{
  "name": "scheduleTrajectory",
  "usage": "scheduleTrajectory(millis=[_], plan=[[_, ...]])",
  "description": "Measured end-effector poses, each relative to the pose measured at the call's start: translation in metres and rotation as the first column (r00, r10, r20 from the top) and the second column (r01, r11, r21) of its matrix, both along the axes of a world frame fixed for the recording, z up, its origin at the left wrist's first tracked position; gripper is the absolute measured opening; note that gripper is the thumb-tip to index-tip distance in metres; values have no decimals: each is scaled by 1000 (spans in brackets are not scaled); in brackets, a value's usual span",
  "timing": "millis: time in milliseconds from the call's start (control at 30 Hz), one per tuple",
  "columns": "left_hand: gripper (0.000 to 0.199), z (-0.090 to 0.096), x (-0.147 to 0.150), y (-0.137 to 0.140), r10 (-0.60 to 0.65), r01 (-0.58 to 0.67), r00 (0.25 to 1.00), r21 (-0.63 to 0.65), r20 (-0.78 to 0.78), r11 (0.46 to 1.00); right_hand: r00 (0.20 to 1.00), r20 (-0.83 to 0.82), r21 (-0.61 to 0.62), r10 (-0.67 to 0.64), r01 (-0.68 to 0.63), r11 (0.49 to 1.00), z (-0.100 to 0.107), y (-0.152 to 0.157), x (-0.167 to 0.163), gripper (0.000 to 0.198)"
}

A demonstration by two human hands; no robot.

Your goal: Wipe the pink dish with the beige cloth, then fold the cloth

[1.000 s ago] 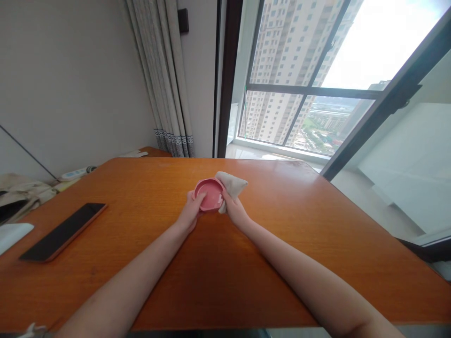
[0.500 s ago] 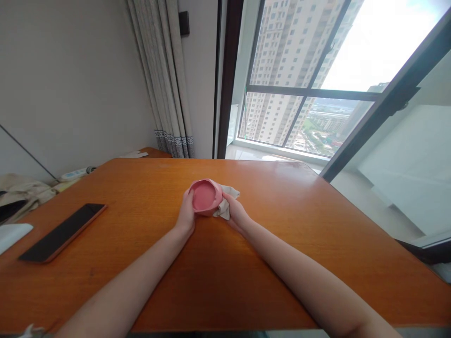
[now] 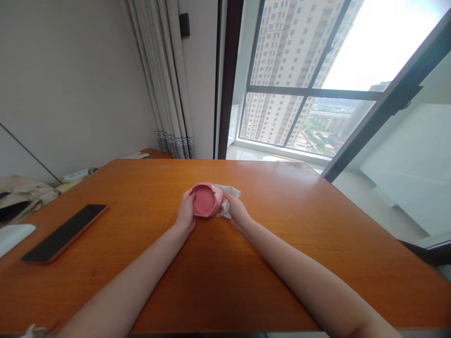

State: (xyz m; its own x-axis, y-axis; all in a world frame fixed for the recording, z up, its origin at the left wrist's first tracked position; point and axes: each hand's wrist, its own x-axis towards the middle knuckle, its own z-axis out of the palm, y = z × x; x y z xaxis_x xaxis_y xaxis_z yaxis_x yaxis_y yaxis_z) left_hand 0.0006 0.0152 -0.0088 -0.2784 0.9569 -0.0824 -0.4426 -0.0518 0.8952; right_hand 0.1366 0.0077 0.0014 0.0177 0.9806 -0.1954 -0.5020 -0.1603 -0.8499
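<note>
Over the middle of the wooden table, a pink round container (image 3: pixel 204 200) is tilted so that its round opening faces me. My left hand (image 3: pixel 185 209) grips its left side, thumb at the rim and the other fingers mostly hidden. A whitish cloth (image 3: pixel 226 208) is bunched in my right hand (image 3: pixel 238 212), which presses it against the container's right side. Part of the cloth sticks out beyond the fingers. The container's underside is out of sight.
A dark-screened phone or tablet (image 3: pixel 65 233) lies on the table (image 3: pixel 148 188) at the left, beside a white object (image 3: pixel 16 236) cut off by the frame. Fabric (image 3: pixel 21 192) is heaped past the left edge. A curtain (image 3: pixel 172 84) and a window (image 3: pixel 306 89) stand behind.
The container has turned in my hands, so more of its right outer side shows. My hands stay nearly in place, and the cloth has shifted slightly along the right side.
</note>
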Motion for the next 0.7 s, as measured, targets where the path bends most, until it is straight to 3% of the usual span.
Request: scheduleTrajectory(millis=[133, 333, 500, 600, 700], plan=[[28, 7, 2, -4, -17, 19, 997, -23, 69, 1000, 999, -42, 31, 22, -20, 999, 2, -5, -4, 26], [32, 0, 4, -6, -126, 124, 988, -23, -93, 992, 997, 25, 31, -71, 70, 997, -1, 1, 2, 30], [32, 5, 3, -5, 33, -32, 999, 59, -23, 998, 997, 2, 64, 79, -79, 995, -3, -4, -4, 31], [35, 9, 0, -4, -15, 15, 1000, 59, -1, 998, 989, -41, 68, 141, -138, 988, -1, -8, -7, 30], [35, 6, 0, -4, -52, 55, 995, 26, -88, 998, 997, -46, 58, 57, -54, 997, 1, -7, -4, 31]])
